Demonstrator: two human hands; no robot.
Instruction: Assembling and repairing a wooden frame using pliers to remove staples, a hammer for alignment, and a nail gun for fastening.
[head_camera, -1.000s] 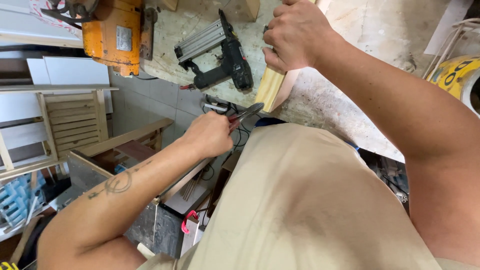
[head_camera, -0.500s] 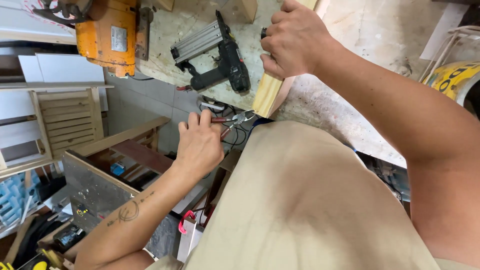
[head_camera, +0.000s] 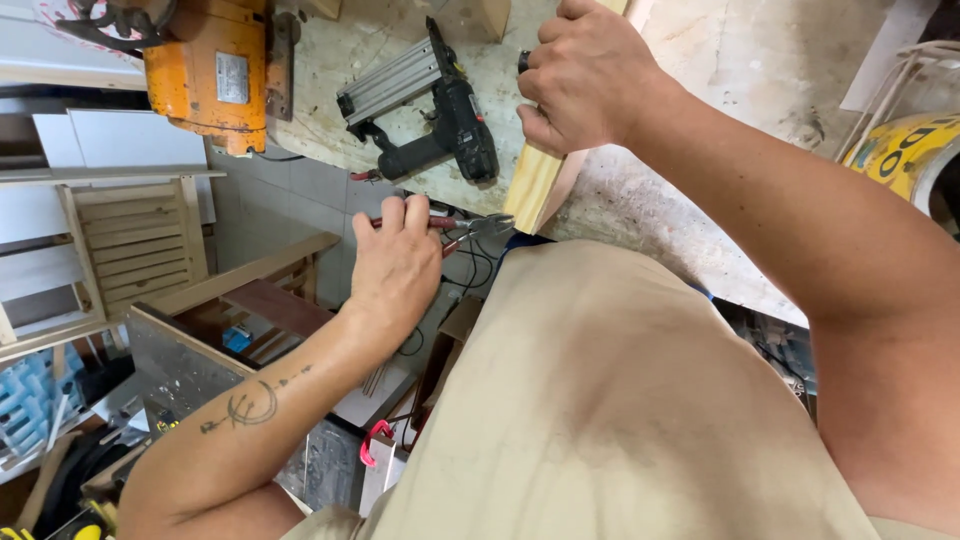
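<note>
My left hand (head_camera: 395, 265) is closed around red-handled pliers (head_camera: 470, 226), whose metal jaws point right toward the lower end of a pale wooden strip (head_camera: 535, 185). My right hand (head_camera: 585, 75) grips that wooden strip higher up, holding it tilted over the edge of a worn workbench (head_camera: 700, 200). A black nail gun (head_camera: 440, 120) lies on the bench just left of the strip.
An orange power tool (head_camera: 215, 75) sits at the bench's far left corner. Below the bench stand wooden frames (head_camera: 130, 240), a metal sheet (head_camera: 180, 365) and loose cables. A yellow and white drum (head_camera: 905, 150) is at the right edge.
My left hand shifted on the pliers and lifted them slightly, the jaws now close to the strip's lower end. My right hand kept its grip on the wooden strip.
</note>
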